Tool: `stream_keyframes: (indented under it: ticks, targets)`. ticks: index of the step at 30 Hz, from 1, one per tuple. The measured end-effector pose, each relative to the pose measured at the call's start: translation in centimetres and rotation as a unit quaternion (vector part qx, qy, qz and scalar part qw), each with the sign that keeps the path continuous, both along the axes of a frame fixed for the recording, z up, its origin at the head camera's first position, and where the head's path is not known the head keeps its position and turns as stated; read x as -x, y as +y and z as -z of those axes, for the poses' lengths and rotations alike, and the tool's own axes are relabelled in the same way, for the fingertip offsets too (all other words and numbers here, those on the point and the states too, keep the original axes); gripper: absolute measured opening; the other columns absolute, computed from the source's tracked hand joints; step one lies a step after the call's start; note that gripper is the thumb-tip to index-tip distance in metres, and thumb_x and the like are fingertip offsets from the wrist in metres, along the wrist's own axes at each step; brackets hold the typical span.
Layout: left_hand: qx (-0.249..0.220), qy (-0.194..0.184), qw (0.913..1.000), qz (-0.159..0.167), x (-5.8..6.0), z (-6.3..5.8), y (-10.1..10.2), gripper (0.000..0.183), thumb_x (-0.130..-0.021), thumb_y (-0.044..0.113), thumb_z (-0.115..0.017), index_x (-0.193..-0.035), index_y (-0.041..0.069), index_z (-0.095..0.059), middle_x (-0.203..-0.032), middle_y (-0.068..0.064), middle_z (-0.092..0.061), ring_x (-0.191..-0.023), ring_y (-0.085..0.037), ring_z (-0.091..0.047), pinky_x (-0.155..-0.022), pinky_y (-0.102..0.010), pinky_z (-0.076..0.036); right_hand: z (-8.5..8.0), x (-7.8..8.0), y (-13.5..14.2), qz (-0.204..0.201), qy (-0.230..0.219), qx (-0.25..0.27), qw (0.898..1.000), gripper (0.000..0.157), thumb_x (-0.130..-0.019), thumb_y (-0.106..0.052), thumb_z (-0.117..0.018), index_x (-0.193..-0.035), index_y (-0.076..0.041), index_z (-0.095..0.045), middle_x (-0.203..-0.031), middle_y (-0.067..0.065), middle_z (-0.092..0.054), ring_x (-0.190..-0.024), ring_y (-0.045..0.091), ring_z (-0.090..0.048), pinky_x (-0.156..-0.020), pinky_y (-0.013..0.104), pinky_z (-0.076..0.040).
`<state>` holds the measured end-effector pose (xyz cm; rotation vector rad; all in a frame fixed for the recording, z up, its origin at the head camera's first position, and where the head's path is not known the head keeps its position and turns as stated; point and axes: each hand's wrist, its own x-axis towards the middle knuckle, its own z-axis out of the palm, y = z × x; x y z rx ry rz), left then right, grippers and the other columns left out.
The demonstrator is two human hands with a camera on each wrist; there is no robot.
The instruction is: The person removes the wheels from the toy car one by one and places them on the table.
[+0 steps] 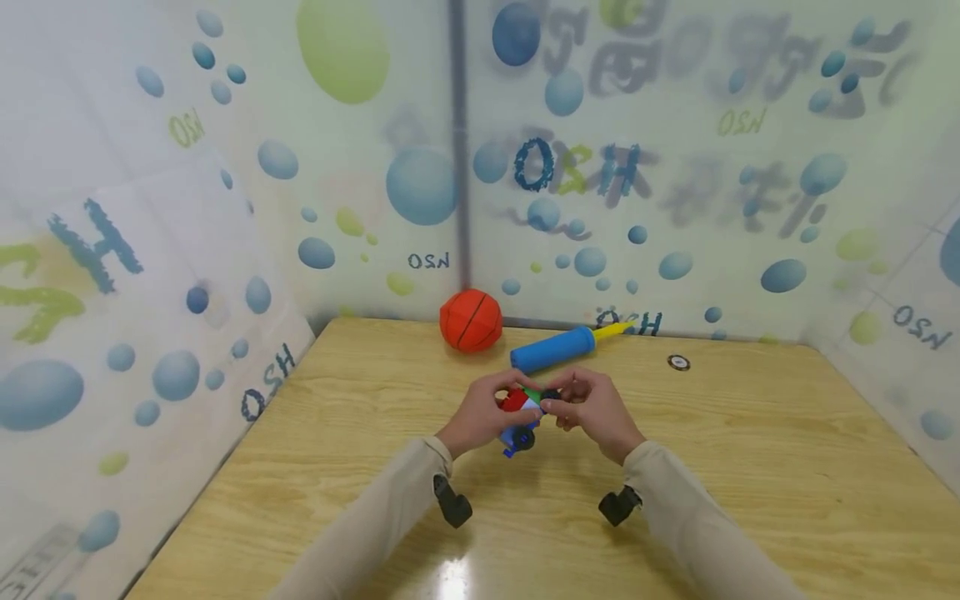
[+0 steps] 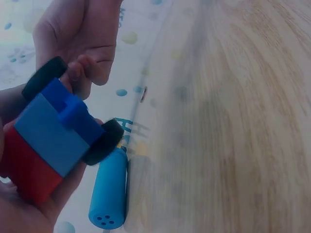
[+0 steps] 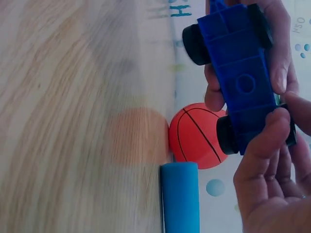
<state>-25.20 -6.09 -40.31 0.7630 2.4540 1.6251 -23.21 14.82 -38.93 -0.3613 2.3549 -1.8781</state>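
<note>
Above the table, a small toy car [image 1: 529, 403] is held between both hands. Red and light-blue blocks [image 2: 52, 133] sit on its blue base, and a bit of green shows in the head view. The right wrist view shows the dark-blue underside [image 3: 243, 82] with black wheels at both ends. My left hand [image 1: 482, 414] grips the car's body from the side, thumb toward me. With thumb and fingers, my right hand [image 1: 597, 412] pinches the car's far end at a black wheel [image 1: 551, 395]; those fingertips are partly hidden.
Behind the hands lies a blue hand pump [image 1: 555, 350] with a yellow nozzle. A red ball [image 1: 471, 321] with black lines sits at the table's back edge. To the right is a small round disc [image 1: 678, 362]. Bubble-printed curtains surround the wooden table [image 1: 345, 383].
</note>
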Motion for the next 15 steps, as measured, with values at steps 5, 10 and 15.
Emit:
stream_keyframes:
  ticks: [5,10,15]
  targets:
    - [0.003,0.016,0.9996,-0.023,-0.25,-0.61,-0.40,0.027,-0.084,0.021,-0.082,-0.109,0.020,-0.074,-0.113,0.001,-0.074,-0.097,-0.014,-0.059,-0.090,-0.031,-0.053,0.22,0.38,-0.71,-0.013,-0.012,0.039,0.999,0.028,-0.088,-0.005,-0.075,-0.107,0.011,-0.061,-0.081,-0.005,-0.070,-0.063,0.013,-0.061,-0.063,0.028,-0.057]
    - [0.006,0.020,0.9988,-0.043,-0.36,-0.71,-0.62,0.027,-0.082,0.021,-0.083,-0.108,0.019,-0.074,-0.111,-0.002,-0.074,-0.096,-0.015,-0.059,-0.089,-0.030,-0.053,0.71,0.84,-1.03,-0.016,-0.007,0.055,0.998,0.028,-0.086,-0.004,-0.077,-0.106,0.011,-0.064,-0.088,-0.002,-0.073,-0.065,0.012,-0.063,-0.064,0.027,-0.058]
    - [0.024,0.009,0.9986,-0.046,-0.59,-0.27,-0.31,0.026,-0.083,0.024,-0.083,-0.107,0.021,-0.074,-0.115,-0.002,-0.071,-0.100,-0.017,-0.059,-0.090,-0.033,-0.053,1.04,0.86,-0.74,-0.024,0.000,0.028,0.999,0.022,-0.086,-0.002,-0.076,-0.099,0.010,-0.064,-0.086,0.000,-0.072,-0.062,0.013,-0.063,-0.063,0.028,-0.060]
